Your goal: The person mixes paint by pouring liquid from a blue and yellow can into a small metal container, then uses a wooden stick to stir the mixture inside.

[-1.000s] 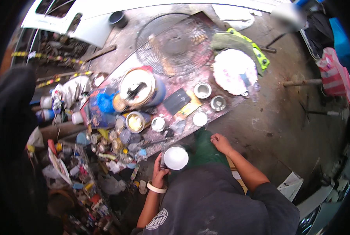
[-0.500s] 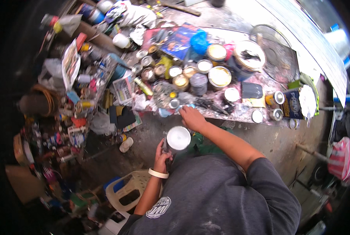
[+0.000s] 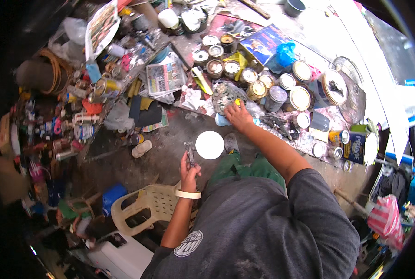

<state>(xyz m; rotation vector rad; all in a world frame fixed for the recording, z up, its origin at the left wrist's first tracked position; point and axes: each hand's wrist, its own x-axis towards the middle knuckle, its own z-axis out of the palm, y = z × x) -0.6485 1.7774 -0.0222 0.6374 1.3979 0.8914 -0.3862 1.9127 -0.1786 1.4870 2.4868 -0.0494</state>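
The round white cup (image 3: pixel 210 145) looks smooth, the slim grey hand-held tool (image 3: pixel 190 154) like dull, stained metal. Round paint tins (image 3: pixel 300 98) are metal with shiny, smeared rims; the knotted bright-blue bag (image 3: pixel 285 54) is thin, glossy, wrinkled plastic. Printed newspaper sheets (image 3: pixel 165 78) lie matt, the dark flat sheets (image 3: pixel 144 113) matt too. The beige perforated chair (image 3: pixel 147 202) is smooth plastic, the dark-grey T-shirt (image 3: pixel 244 228) soft matt cloth, the grey-brown floor (image 3: pixel 170 123) dull and blotchy
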